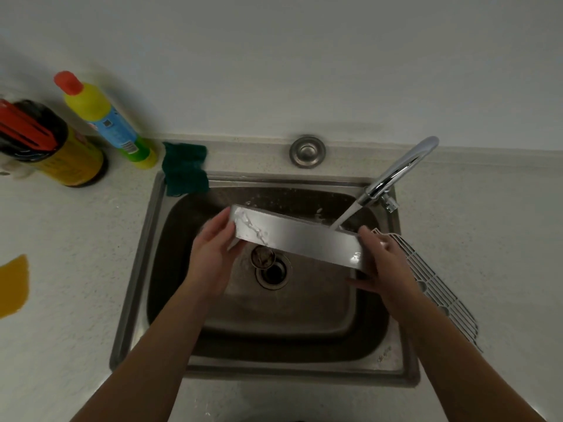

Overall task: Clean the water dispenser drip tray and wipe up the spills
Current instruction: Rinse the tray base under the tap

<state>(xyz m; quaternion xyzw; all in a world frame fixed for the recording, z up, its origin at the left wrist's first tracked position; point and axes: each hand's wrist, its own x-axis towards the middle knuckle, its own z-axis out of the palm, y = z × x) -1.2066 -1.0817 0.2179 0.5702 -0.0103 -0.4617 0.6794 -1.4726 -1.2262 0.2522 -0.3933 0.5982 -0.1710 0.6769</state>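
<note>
A long grey metal drip tray [297,236] is held tilted over the steel sink [137,254], its outer wall facing me with water drops on it. My left hand [213,254] grips its left end and my right hand [379,260] grips its right end. Water runs from the chrome tap [396,172] down behind the tray's right part. A white slotted grille [435,287] lies on the sink's right rim, partly behind my right wrist. A dark green cloth [184,169] hangs over the sink's back left corner.
A yellow cleaner bottle with a red cap [103,117] and a dark container with a red and black top [45,144] stand on the counter at back left. A yellow-orange patch [13,284] shows at the left edge. The drain [271,266] sits mid-basin.
</note>
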